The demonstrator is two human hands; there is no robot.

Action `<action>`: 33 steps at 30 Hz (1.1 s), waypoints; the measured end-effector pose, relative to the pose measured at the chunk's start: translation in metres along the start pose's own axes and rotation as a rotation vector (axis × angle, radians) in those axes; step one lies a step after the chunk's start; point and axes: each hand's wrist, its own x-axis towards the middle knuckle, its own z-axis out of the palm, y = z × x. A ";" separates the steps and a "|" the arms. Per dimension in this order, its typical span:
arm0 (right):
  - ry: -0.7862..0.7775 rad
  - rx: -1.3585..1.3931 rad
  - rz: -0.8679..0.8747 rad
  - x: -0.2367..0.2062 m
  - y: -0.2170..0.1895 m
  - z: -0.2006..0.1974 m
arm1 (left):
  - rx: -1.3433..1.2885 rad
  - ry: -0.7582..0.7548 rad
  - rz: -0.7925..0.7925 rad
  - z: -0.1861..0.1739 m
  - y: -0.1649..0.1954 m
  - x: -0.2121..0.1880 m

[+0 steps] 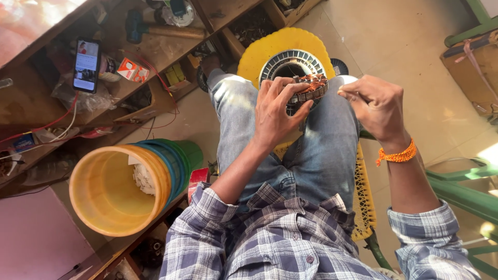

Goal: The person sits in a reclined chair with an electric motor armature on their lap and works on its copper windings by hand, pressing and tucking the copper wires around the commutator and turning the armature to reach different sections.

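Clamped by the left hand (277, 114), one round grey laminated-steel motor stator with copper windings (296, 78) rests across the knees — steadied there so the slots face up. Right hand (376, 103) pinches closed beside its rim; whether on a wire, I cannot tell. Further left, two nested buckets (111, 189) — yellow inside blue-green — and one propped black phone (86, 65).

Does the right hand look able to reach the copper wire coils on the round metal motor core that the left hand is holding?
Probably yes. The right hand hovers just beside the copper wire coils on the round metal motor core, which the left hand grips from the other side; nothing lies between them.
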 end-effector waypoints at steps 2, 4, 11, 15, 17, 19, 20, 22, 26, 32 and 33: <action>-0.005 -0.042 -0.017 0.005 -0.005 0.000 | 0.014 0.014 -0.006 0.004 -0.001 -0.002; -0.013 -0.073 -0.042 0.014 -0.009 0.002 | 0.037 0.033 -0.003 0.007 -0.003 -0.003; -0.089 -0.172 -0.096 0.049 -0.017 0.018 | 0.047 0.096 -0.029 0.012 0.004 -0.008; -0.143 -0.162 -0.098 0.060 -0.015 0.028 | 0.037 0.105 -0.054 0.013 0.007 -0.007; -0.150 -0.162 -0.120 0.062 -0.012 0.031 | 0.034 0.101 -0.062 0.013 0.007 -0.006; -0.143 -0.171 -0.149 0.062 -0.010 0.029 | 0.032 0.099 -0.070 0.014 0.008 -0.005; -0.144 -0.167 -0.135 0.061 -0.010 0.026 | 0.031 0.100 -0.071 0.015 0.008 -0.005; -0.148 -0.156 -0.110 0.058 -0.011 0.019 | 0.030 0.104 -0.076 0.016 0.008 -0.005; -0.164 -0.103 -0.023 0.045 -0.021 0.001 | 0.019 0.097 -0.103 0.016 0.008 -0.004; -0.279 -0.043 -0.058 0.035 -0.022 -0.012 | -0.012 0.077 -0.104 0.016 0.005 -0.004; -0.288 -0.047 -0.049 0.035 -0.020 -0.011 | -0.015 0.076 -0.101 0.016 0.004 -0.004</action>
